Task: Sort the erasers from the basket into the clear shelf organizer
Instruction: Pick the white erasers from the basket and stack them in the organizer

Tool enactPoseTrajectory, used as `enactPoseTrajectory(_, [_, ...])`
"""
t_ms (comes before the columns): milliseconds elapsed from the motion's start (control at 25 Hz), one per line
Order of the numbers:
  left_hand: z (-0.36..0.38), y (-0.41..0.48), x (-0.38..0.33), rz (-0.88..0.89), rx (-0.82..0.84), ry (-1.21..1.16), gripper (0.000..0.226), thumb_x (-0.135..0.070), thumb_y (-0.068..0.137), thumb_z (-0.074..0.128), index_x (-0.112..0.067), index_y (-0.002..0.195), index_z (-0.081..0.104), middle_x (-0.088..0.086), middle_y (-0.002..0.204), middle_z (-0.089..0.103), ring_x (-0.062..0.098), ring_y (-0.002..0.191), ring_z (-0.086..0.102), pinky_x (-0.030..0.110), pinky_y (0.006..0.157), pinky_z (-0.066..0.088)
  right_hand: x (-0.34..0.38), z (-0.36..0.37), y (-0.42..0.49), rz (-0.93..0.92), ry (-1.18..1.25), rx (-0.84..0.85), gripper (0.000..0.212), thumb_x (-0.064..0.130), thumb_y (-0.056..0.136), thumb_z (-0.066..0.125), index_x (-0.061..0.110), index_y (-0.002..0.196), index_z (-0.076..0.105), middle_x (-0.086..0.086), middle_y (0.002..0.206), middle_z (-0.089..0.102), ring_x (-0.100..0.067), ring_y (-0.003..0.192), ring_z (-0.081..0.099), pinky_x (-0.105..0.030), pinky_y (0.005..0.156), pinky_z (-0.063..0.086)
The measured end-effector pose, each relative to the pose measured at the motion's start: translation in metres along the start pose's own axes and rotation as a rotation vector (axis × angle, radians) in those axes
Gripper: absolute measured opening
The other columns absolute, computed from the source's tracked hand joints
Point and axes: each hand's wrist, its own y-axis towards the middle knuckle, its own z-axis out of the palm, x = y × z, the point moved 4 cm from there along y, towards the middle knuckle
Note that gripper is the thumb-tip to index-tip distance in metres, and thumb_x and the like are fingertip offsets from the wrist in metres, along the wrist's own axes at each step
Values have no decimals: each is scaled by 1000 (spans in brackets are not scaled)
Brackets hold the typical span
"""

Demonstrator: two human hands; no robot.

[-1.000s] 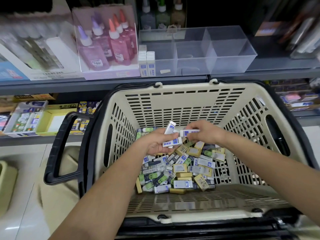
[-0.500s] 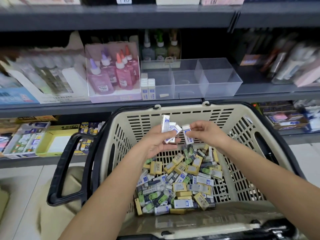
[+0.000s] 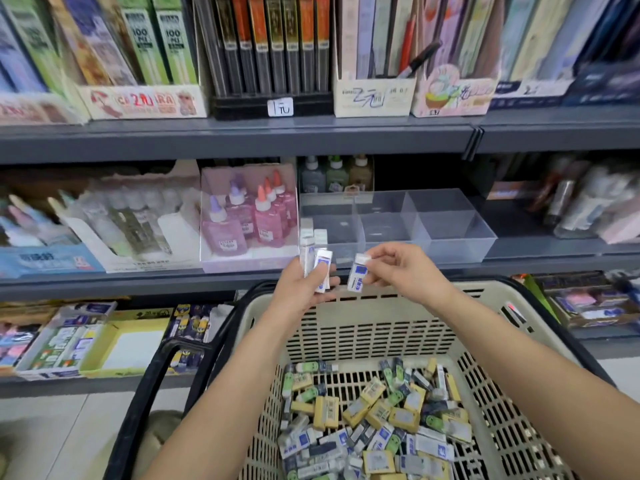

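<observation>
- Left hand (image 3: 304,289) clasps 2 white-and-blue erasers (image 3: 320,268); right hand (image 3: 403,268) pinches 1 eraser (image 3: 358,273), above the basket (image 3: 346,327), just below the clear organizer (image 3: 446,225).
- Light, stiff, probably slick-sleeved blocks; best pinched across the long sides.

Stationery shop: stocked shelves (image 3: 242,136), basket (image 3: 381,327)

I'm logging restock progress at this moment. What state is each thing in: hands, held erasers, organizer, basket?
Left hand: raised, gripping white-and-blue erasers upright.
Right hand: raised, fingertip grip on one white-and-blue eraser.
Clear shelf organizer: on the shelf, open-topped; a few white erasers stand in its left compartment, other compartments look empty.
Basket: below the hands, holding a loose pile of mixed erasers.
</observation>
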Motion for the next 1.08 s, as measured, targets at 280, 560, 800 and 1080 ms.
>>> enactPoseTrajectory(280, [-27,15,-6,123,-242,111,20,-12,97,44,-12,116,45,7,114,58,10,92,62,20,53,55,47,-11,64,-242,-246,-237,9,19,85,66,24,92,68,11,81,67,-6,80,64,-24,79,52])
enactPoseTrajectory(560, [-32,20,2,83,-226,97,26,-14,97,44,-7,122,46,8,113,60,9,97,63,22,49,54,32,32,120,-154,-589,-107,22,18,91,54,18,109,65,-2,100,69,-12,77,60,-17,66,43])
enactPoseTrajectory(800, [-34,22,2,54,-194,80,23,-16,97,46,-12,120,47,3,110,60,8,97,64,24,52,56,27,46,125,-114,-786,118,33,20,96,36,14,118,61,-8,121,62,-22,104,57,-26,84,41])
enactPoseTrajectory(1080, [-34,21,2,87,-183,66,14,-16,93,53,-23,105,54,-1,104,63,9,92,66,22,50,53,47,42,77,-362,-757,-93,22,33,92,50,22,100,67,3,96,70,-18,89,62,-35,78,52])
